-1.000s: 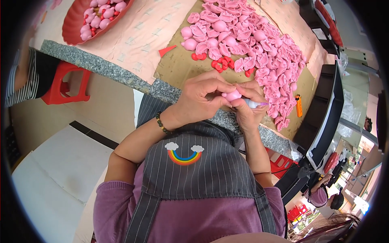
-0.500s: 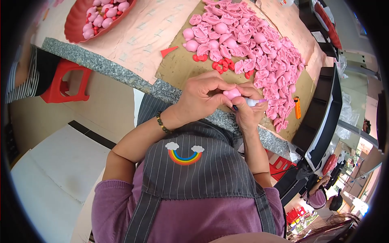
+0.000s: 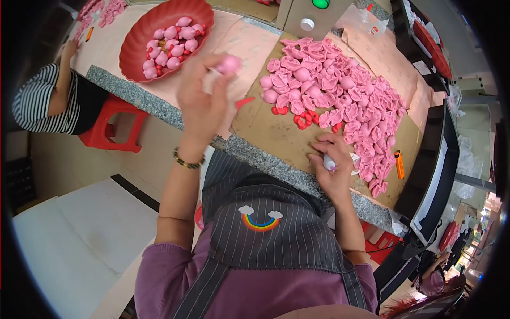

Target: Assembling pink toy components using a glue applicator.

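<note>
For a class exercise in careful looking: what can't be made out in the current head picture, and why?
All in the head view:
Pink piece in the left hand: its details, blurred.
Pale object in the right hand: its full shape, covered by that hand.
Pink heap: its lowest pieces, buried under those on top.
Grey box with a green button: its upper part, cut off by the top edge.

We see bright, fairly even light across the desk (image 3: 265, 155). Blur softens the left fingers (image 3: 219, 91) and the pink piece (image 3: 230, 64) at their tips; the right fingers (image 3: 325, 147) look crisper to us. Far right of those, the background glares, and fisheye bending ends in blackness.
</note>
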Demonstrator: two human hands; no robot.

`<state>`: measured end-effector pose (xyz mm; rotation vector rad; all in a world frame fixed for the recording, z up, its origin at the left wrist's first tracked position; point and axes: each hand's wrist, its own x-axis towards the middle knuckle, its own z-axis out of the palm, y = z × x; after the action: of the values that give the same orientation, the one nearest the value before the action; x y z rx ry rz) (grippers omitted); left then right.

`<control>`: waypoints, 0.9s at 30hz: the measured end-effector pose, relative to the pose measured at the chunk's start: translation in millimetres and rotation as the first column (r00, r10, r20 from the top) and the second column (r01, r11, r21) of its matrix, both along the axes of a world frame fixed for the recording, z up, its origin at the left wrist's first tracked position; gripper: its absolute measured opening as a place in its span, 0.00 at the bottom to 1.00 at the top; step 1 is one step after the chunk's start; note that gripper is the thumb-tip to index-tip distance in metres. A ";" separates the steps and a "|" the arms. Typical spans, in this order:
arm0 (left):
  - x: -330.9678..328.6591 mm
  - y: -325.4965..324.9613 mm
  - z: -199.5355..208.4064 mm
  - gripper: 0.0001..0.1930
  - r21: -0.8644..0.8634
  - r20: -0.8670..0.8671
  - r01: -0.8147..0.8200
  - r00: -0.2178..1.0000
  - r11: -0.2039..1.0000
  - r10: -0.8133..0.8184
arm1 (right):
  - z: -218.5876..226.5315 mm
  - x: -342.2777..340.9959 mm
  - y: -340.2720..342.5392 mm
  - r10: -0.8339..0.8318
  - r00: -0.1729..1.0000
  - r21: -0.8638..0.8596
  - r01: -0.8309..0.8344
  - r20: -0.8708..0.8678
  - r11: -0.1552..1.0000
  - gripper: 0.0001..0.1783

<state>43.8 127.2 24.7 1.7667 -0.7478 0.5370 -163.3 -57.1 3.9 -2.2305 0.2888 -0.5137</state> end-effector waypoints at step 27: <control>-6.0 -35.1 -3.6 0.11 0.570 -0.080 0.345 0.927 0.746 -0.368 | -7.3 29.0 -2.5 -0.112 0.994 0.312 0.105 0.004 0.944 0.07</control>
<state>37.8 92.1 21.1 2.0876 -1.3519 0.0704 -134.2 -59.6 -3.4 -1.9086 0.4519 -0.5127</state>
